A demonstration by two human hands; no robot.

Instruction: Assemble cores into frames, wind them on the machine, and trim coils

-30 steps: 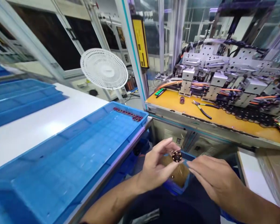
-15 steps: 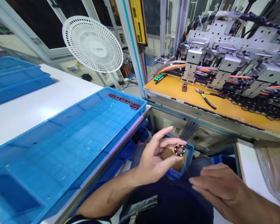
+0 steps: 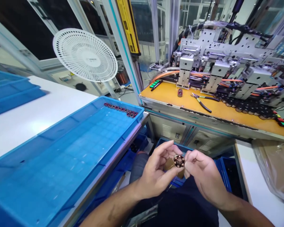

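Between the thumb and fingers of my left hand [image 3: 153,173] is a small motor stator [image 3: 179,161], a dark ring with copper windings around its open centre. Its round face is turned up toward me. The thumb and fingertips of my right hand [image 3: 201,171] are pinched together against the ring's right edge. Whether they grip the ring itself or a fine wire on it is hidden. A thin wire [image 3: 172,182] trails below the stator, under my left thumb. Both hands are above my lap, over a blue bin [image 3: 162,142] with something brown inside.
To the left lies a long blue tray [image 3: 85,115] with rows of stators [image 3: 120,109] at its far end. A yellow bench [image 3: 165,94] bears a small stack of stators [image 3: 180,92], pliers [image 3: 202,102], dark round parts [image 3: 246,105] and a machine [image 3: 215,67]. A fan [image 3: 85,56] stands behind.
My right hand has moved up and left from the pulled-out wire to the stator's right edge. My left hand still holds the stator, and the view has shifted slightly.
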